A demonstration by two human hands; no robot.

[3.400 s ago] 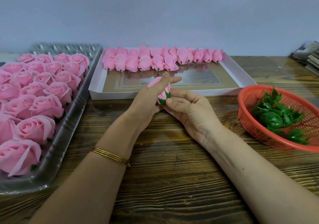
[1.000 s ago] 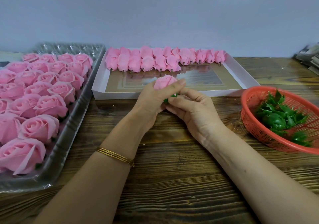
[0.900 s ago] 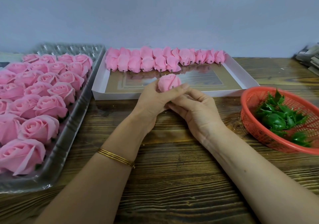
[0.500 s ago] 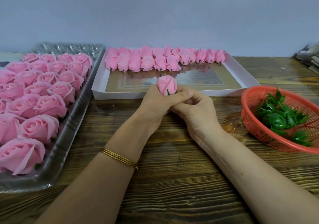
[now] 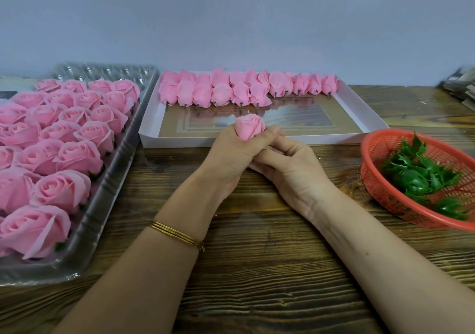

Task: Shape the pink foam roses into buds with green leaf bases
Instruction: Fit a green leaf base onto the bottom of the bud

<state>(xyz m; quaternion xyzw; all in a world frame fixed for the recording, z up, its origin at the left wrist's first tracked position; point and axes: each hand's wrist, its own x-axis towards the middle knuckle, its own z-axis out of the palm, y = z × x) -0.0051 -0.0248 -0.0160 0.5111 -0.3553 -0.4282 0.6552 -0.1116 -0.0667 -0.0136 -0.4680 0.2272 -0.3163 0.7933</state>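
The dark, ridged wooden tabletop ran from the near edge to the foot of a plain wall, and both forearms lay across it, the left one with a thin gold bracelet at the wrist. Beyond the wrists the left hand was curled round the lower part of a pink rose, thumb and fingers closed about it so that only its tight top stood clear, pointing up. Squeezing the petals together like this was probably what turned an open flower into a bud. The right hand pressed against the left from the right, its fingers curled in under the flower. Whether they gripped a leaf base there could not be told, since the left hand's fingers covered the spot. That would be the natural place to push one on. To the left a clear plastic tray held rows of open roses, within easy reach of the left hand. To the right a red basket held loose green leaf bases, close to the right hand. Just behind the hands lay a shallow white box, and the finished buds lined its far side, stems toward the person, leaving room in front for more. A pale grey-blue wall closed the scene, with a blurred grey stack at the far right.
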